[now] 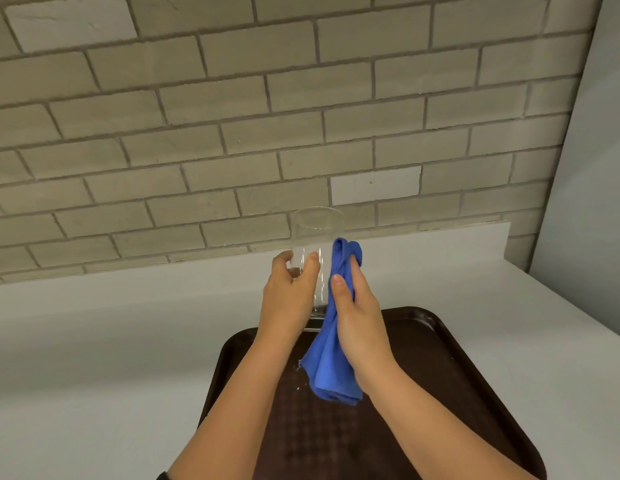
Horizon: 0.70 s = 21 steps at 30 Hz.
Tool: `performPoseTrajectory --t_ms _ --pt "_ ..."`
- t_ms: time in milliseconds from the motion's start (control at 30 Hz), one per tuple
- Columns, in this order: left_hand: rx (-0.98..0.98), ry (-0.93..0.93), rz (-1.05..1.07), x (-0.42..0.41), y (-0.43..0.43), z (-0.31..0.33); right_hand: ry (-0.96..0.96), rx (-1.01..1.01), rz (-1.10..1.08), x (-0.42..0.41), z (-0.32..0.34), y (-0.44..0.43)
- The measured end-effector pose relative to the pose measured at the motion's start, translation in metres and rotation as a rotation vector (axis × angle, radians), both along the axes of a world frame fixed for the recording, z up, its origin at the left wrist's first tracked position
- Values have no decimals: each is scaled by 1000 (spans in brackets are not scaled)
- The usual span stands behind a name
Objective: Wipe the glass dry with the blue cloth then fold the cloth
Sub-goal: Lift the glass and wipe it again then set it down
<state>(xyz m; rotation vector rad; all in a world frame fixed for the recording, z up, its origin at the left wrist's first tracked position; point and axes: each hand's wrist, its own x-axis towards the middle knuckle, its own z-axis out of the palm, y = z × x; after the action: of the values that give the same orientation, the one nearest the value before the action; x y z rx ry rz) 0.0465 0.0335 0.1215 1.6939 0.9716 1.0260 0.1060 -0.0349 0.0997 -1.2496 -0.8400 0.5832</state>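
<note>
A tall clear glass (317, 233) is held upright above the far edge of a dark brown tray (475, 375). My left hand (289, 296) grips it around the lower half, thumb and fingers wrapped on the wall. My right hand (357, 313) presses a bunched blue cloth (327, 358) against the glass's right side. The cloth's top sticks up past my fingers and its lower part hangs down over the tray. The base of the glass is partly hidden by my hands.
The tray rests on a white counter (111, 341) and bears a few water drops (300, 372). A pale brick wall (232, 133) rises right behind the counter. A white panel (592, 168) stands at the right.
</note>
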Motion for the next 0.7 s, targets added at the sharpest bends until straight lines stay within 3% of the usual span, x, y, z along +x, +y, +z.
performPoseTrajectory --t_ms 133,233,333,533,700 --pt "-148 -125 -97 -3 -2 4 -123 86 40 -7 8 -2" --pt "-277 -259 -284 -9 1 5 -184 135 30 3 28 2" --pt "-293 -383 -378 -6 4 5 -142 169 46 20 52 12" --pt "-127 -428 -50 11 4 -1 12 13 91 24 38 20" --pt "-71 -431 52 22 3 -20 -33 -145 75 32 21 14"
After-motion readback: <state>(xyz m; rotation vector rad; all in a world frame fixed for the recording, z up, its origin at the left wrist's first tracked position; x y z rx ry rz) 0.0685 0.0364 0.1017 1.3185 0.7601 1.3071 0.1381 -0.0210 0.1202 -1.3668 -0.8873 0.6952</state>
